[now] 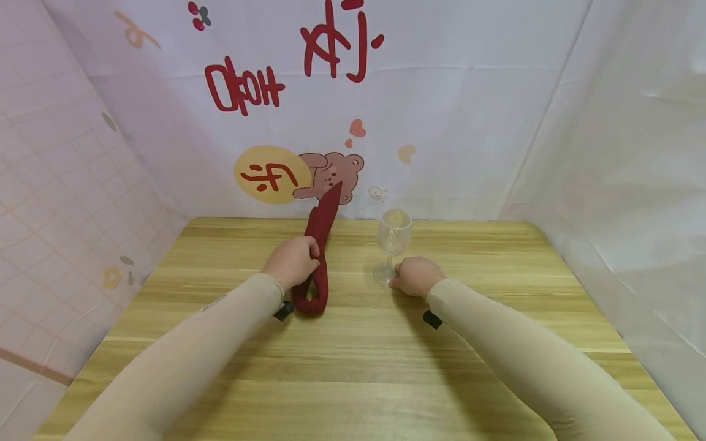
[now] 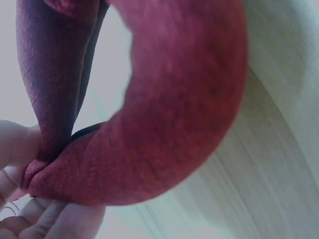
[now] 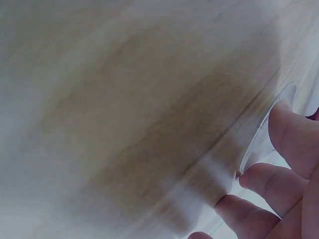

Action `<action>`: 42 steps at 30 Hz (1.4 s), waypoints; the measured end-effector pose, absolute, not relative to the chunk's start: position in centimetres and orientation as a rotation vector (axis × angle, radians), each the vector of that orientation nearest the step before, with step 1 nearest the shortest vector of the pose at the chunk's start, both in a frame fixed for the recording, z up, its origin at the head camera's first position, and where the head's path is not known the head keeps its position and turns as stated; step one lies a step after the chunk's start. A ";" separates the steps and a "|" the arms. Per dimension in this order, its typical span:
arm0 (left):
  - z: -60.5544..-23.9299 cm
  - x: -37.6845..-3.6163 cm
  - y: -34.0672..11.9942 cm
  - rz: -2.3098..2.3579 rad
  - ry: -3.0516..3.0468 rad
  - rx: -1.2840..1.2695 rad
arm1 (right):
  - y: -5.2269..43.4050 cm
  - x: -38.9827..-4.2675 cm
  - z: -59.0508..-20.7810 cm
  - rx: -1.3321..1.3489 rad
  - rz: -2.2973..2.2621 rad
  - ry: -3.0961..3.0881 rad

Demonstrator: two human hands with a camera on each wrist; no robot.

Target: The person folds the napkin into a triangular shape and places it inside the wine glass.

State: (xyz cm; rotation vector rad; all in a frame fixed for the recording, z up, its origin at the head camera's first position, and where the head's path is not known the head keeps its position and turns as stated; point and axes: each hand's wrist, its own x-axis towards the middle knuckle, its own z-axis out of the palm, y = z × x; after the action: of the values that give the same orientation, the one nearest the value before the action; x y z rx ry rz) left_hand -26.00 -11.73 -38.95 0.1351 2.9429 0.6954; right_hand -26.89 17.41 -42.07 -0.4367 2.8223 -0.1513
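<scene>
A dark red cloth [image 1: 325,219], long and folded, is gripped by my left hand [image 1: 291,260]. Its upper end points up toward the wall, while the lower part hangs in a loop below the hand. The left wrist view shows the cloth [image 2: 187,99] bunched between thumb and fingers [image 2: 77,219]. Right of it, a clear stemmed wine glass [image 1: 394,236] stands upright at the back of the table. My right hand [image 1: 418,275] pinches the edge of its foot. In the right wrist view the thumb [image 3: 294,132] lies over the glass foot [image 3: 256,142], with fingertips at its rim.
The wooden table [image 1: 331,380] has its far edge against a white printed cloth wall [image 1: 469,122]. White sheets also hang on the left [image 1: 49,184] and right [image 1: 645,202]. Both forearms reach in from the front.
</scene>
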 end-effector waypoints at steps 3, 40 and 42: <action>-38.5 -25.8 -11.4 0.733 2.960 0.141 | 17.4 -26.9 -42.1 -0.431 -0.151 2.820; -26.7 -26.5 -6.0 1.192 3.464 0.641 | 17.2 -26.4 -42.8 -0.427 -0.139 2.833; -26.4 -26.6 -5.5 1.215 3.475 0.687 | 17.2 -26.4 -42.9 -0.424 -0.141 2.837</action>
State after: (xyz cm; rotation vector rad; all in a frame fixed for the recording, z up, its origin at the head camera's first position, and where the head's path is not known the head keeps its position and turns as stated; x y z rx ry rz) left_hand -26.56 -5.52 -26.43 0.6874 3.4753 1.2150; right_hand -26.45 17.20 -42.86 -0.4243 2.8374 -0.1411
